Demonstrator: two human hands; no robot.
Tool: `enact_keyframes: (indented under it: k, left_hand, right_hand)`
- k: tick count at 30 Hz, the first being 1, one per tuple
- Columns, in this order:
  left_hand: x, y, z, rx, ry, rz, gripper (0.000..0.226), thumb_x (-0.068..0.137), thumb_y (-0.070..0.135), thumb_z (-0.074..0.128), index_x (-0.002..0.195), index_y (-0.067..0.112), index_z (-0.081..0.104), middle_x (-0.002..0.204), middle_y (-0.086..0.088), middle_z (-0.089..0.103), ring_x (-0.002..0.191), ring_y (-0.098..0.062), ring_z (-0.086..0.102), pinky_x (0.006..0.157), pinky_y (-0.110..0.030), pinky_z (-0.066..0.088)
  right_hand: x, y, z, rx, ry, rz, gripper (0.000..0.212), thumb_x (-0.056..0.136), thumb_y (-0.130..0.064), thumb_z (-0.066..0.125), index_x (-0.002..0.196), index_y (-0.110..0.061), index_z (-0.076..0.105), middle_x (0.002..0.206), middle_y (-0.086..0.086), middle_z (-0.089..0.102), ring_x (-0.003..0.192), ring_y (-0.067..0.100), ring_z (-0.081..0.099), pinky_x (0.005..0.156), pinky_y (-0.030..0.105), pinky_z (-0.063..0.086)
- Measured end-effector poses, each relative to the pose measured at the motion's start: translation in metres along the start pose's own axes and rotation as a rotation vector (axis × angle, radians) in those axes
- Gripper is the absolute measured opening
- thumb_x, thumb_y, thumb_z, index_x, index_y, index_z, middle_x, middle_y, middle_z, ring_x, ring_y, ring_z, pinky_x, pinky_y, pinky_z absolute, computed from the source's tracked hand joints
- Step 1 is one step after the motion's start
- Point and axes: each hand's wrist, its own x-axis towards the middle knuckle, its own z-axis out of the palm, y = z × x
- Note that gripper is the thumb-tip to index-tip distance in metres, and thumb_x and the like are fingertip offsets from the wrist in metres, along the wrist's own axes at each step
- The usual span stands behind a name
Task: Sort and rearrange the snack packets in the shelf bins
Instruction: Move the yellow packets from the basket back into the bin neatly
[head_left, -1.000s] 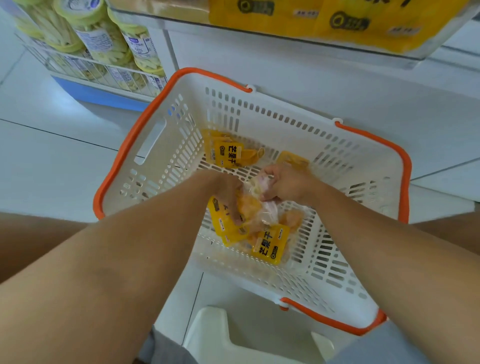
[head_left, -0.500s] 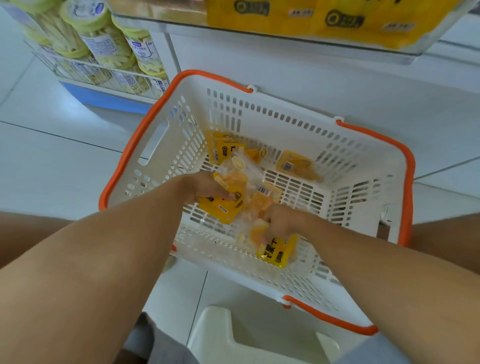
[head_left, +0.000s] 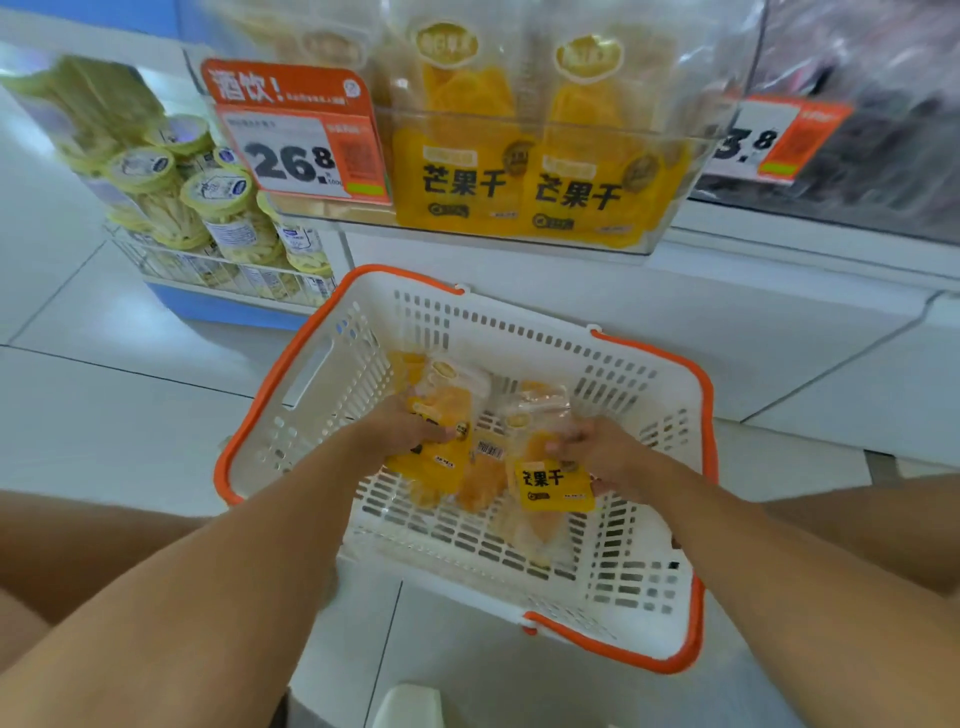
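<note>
Evidently the step in hand is gathering packets out of the white basket (head_left: 332, 374) for restocking: both hands reach down inside it. The left hand (head_left: 402, 431) has its fingers curled over a yellow mango packet (head_left: 441, 415), the packet's clear top sticking up beyond the fingertips and its yellow bottom edge showing below them. The right hand (head_left: 592, 452) pinches a second mango packet (head_left: 545, 467) by its right edge, thumb under the lower corner and fingers over the front, so the printed face lies just left of those fingers. Between the two hands more loose packets (head_left: 483, 483) rest on the basket floor. The next move likely calls for lifting both handfuls up and forward to the clear shelf bin (head_left: 670, 156) above the fingers, where matching packets already stand upright, and slotting them in facing the same way.
</note>
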Motion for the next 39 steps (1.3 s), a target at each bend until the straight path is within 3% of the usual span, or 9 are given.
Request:
enact_keyframes:
  k: [6, 13, 15, 18, 22, 26, 31, 37, 39]
  left_hand:
    - [-0.067, 0.030, 0.000, -0.094, 0.041, 0.033, 0.062, 0.081, 0.027, 0.081, 0.134, 0.025, 0.051, 0.116, -0.007, 0.071, 0.103, -0.032, 0.067, 0.089, -0.050, 0.055]
    - [-0.200, 0.102, 0.036, -0.436, 0.082, 0.212, 0.024, 0.094, 0.038, 0.058, 0.101, 0.018, 0.070, 0.082, -0.009, 0.076, 0.073, -0.031, 0.072, 0.074, -0.047, 0.058]
    - [-0.240, 0.120, 0.042, -0.411, 0.102, 0.400, 0.042, 0.082, 0.058, 0.068, 0.106, 0.024, 0.071, 0.093, -0.007, 0.077, 0.085, -0.027, 0.074, 0.081, -0.050, 0.059]
    - [-0.282, 0.148, 0.025, -0.315, 0.149, 0.559, 0.032, 0.079, 0.041, 0.079, 0.108, 0.029, 0.069, 0.095, 0.003, 0.077, 0.088, -0.017, 0.074, 0.084, -0.049, 0.059]
    - [-0.289, 0.194, -0.027, -0.352, 0.065, 0.584, 0.057, 0.077, 0.050, 0.078, 0.125, 0.022, 0.064, 0.107, -0.004, 0.076, 0.098, -0.028, 0.073, 0.090, -0.050, 0.056]
    - [-0.269, 0.257, -0.090, -0.159, 0.204, 0.648, 0.067, 0.074, 0.058, 0.078, 0.122, 0.013, 0.066, 0.103, -0.005, 0.076, 0.095, -0.026, 0.073, 0.091, -0.046, 0.056]
    - [-0.218, 0.320, -0.152, -0.029, 0.384, 0.779, 0.066, 0.065, 0.062, 0.074, 0.103, 0.009, 0.066, 0.105, -0.013, 0.072, 0.103, -0.034, 0.068, 0.097, -0.048, 0.052]
    - [-0.154, 0.337, -0.183, 0.089, 0.525, 0.992, 0.033, 0.097, 0.025, 0.063, 0.126, 0.027, 0.049, 0.123, 0.007, 0.059, 0.107, -0.015, 0.061, 0.074, -0.027, 0.049]
    - [-0.143, 0.336, -0.188, 0.148, 0.527, 0.996, 0.034, 0.099, 0.025, 0.060, 0.130, 0.024, 0.046, 0.119, 0.006, 0.060, 0.104, -0.016, 0.062, 0.079, -0.037, 0.055]
  right_hand:
    - [-0.047, -0.028, -0.004, 0.450, -0.156, -0.057, 0.028, 0.094, -0.022, 0.064, 0.119, -0.011, 0.071, 0.108, 0.012, 0.071, 0.095, 0.027, 0.069, 0.086, 0.046, 0.058]
    - [-0.147, -0.103, 0.041, 0.699, 0.112, -0.337, 0.032, 0.097, -0.032, 0.062, 0.115, -0.006, 0.060, 0.111, 0.023, 0.069, 0.092, 0.034, 0.070, 0.080, 0.052, 0.058]
    - [-0.178, -0.117, 0.058, 0.651, 0.198, -0.411, 0.034, 0.094, -0.045, 0.064, 0.104, -0.013, 0.057, 0.111, 0.021, 0.068, 0.100, 0.038, 0.068, 0.084, 0.061, 0.057]
    - [-0.220, -0.152, 0.061, 0.576, 0.327, -0.551, 0.035, 0.086, -0.051, 0.071, 0.103, -0.025, 0.055, 0.094, 0.000, 0.073, 0.094, 0.025, 0.068, 0.081, 0.048, 0.058]
    - [-0.262, -0.218, 0.035, 0.588, -0.089, -0.622, 0.042, 0.078, -0.028, 0.078, 0.118, -0.020, 0.067, 0.106, 0.006, 0.077, 0.093, 0.026, 0.075, 0.072, 0.046, 0.063]
    - [-0.249, -0.299, 0.002, 0.357, -0.131, -0.644, 0.030, 0.086, -0.012, 0.070, 0.115, -0.007, 0.068, 0.103, 0.014, 0.077, 0.096, 0.030, 0.075, 0.074, 0.048, 0.062]
    - [-0.182, -0.391, -0.006, 0.193, -0.021, -0.707, 0.027, 0.092, -0.005, 0.067, 0.118, -0.005, 0.064, 0.111, 0.016, 0.073, 0.100, 0.032, 0.071, 0.087, 0.052, 0.058]
    - [-0.098, -0.438, 0.003, 0.222, 0.090, -0.807, 0.059, 0.080, 0.012, 0.074, 0.132, -0.005, 0.052, 0.121, 0.016, 0.069, 0.106, 0.032, 0.071, 0.086, 0.055, 0.058]
    - [-0.085, -0.441, 0.000, 0.183, 0.075, -0.807, 0.054, 0.080, 0.004, 0.079, 0.127, -0.010, 0.056, 0.118, 0.011, 0.072, 0.106, 0.027, 0.071, 0.093, 0.053, 0.057]
